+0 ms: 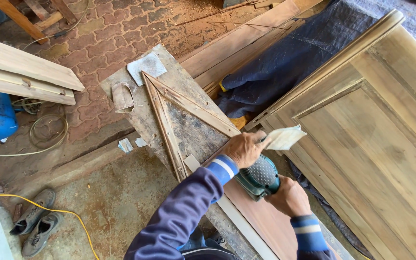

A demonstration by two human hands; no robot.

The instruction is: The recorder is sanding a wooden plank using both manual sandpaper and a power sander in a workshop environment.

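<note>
— While we have the sander [259,177] down on the reddish board [266,222], how far along would you say we are?

— Not far, by our reckoning. Our left hand [243,148] is lifted off the machine and pinches a pale sheet of sandpaper [285,137] by one edge, so the grip there is pressed together on the paper. Our right hand [290,196] is wrapped around the back of the green sander, fingers closed on its body.

— And where does the sander sit?

— On the near end of the board, which lies across the worktop [136,103], just beside the triangular wooden frame [179,118]. We cannot see the underside of the machine, so whether a sheet is already fitted — that we cannot tell.

— Any sign of finished work?

— Used scraps of sandpaper [146,67] lie at the far end of the worktop, and one curled piece [123,96] near them. The big panelled door [376,144] to our right looks bare and matt — we judge it partly smoothed at most. The board under the sander shows no clear sanded patch, so most seems left.
</note>
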